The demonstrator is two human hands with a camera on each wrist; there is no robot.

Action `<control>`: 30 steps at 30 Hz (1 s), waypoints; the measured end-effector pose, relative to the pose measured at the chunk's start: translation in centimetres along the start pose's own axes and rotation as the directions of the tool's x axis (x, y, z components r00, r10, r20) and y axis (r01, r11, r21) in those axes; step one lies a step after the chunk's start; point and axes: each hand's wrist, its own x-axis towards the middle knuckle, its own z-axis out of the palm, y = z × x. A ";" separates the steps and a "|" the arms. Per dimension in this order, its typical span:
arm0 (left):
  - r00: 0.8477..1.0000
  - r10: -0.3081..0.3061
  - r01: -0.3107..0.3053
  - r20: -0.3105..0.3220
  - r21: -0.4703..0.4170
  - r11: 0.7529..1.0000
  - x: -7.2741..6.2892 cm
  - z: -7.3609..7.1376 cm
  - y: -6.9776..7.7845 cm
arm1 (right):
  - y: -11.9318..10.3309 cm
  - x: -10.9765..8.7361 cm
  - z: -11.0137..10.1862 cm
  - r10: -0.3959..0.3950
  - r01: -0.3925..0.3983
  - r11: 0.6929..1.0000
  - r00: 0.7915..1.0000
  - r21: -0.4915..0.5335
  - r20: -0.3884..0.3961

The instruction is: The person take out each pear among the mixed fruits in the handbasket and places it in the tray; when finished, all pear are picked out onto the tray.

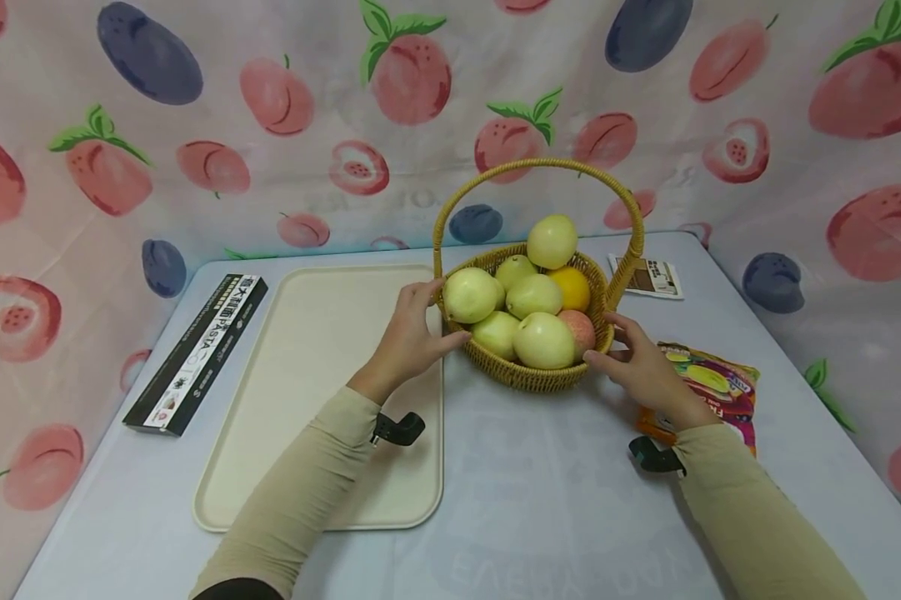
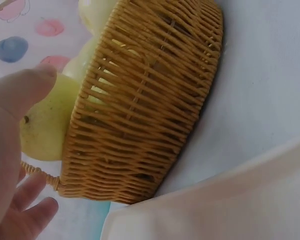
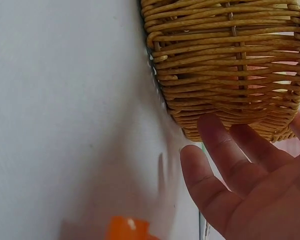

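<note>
A woven wicker basket [image 1: 536, 380] with a tall arched handle stands at the back of the table. It holds several pale green round fruits [image 1: 543, 340], an orange [image 1: 573, 288] and a reddish fruit [image 1: 579, 330]. My left hand [image 1: 408, 337] is at the basket's left rim, thumb stretched toward the front. In the left wrist view that thumb lies over a green fruit [image 2: 50, 122], with the other fingers near the handle's foot. My right hand [image 1: 645, 371] is at the right side. Its fingers [image 3: 225, 150] reach loosely toward the wicker in the right wrist view; contact is unclear.
A cream tray [image 1: 330, 333] lies left of the basket, close to its base. Further left is a black pasta box [image 1: 198, 354]. A colourful snack bag [image 1: 713, 383] lies beneath and beyond the right forearm. Behind the handle is a small brown-and-white packet [image 1: 653, 277].
</note>
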 end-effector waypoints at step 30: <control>0.992 0.063 -0.067 -0.106 -0.029 0.997 1.4 2.4 2.5 | 0.3 0.1 0.0 0.000 0.000 0.999 1.000 0.051 0.002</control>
